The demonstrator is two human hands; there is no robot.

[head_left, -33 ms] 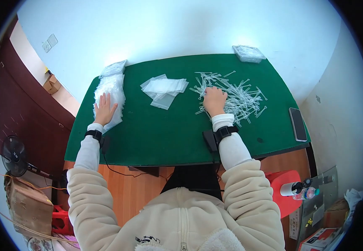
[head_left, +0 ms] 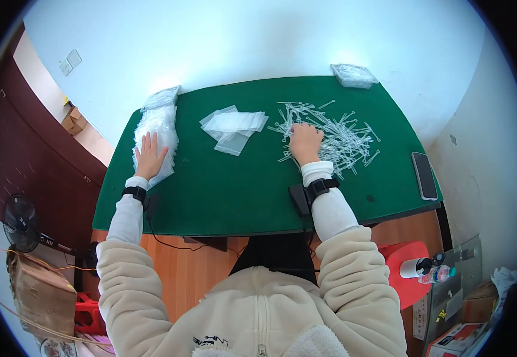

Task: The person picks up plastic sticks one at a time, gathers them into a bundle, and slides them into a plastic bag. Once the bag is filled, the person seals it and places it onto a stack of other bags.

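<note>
**A:** Head view first. Where are the hands?

**B:** The left hand (head_left: 150, 156) lies flat, fingers spread, on the stack of clear bags (head_left: 158, 135) at the left of the green table (head_left: 234, 190), pressing and gripping nothing. The right hand (head_left: 305, 144) rests knuckles up on the left edge of the heap of clear plastic sticks (head_left: 330, 135), right of centre. Its fingers curl under, so I cannot tell whether it pinches a stick or only touches them.

**A:** What could go wrong?

**B:** My guess is that the bags are slick, so a sideways push from that flat palm could fan the stack toward the table's left edge. The sticks lie tangled, so lifting one may drag others along and scatter them toward the phone (head_left: 424, 175) at the right edge.

**A:** Counts?

**B:** Two hands, each with a dark wrist band. One stack of bags under the palm, one looser pile of bags (head_left: 233, 128) at upper centre, too overlapped to count singly. One heap of sticks, far too many to count. Two clear packets at the table's far edge, one at the upper left (head_left: 161, 97) and one at the upper right (head_left: 353, 75). One phone. There is only this one view.
</note>
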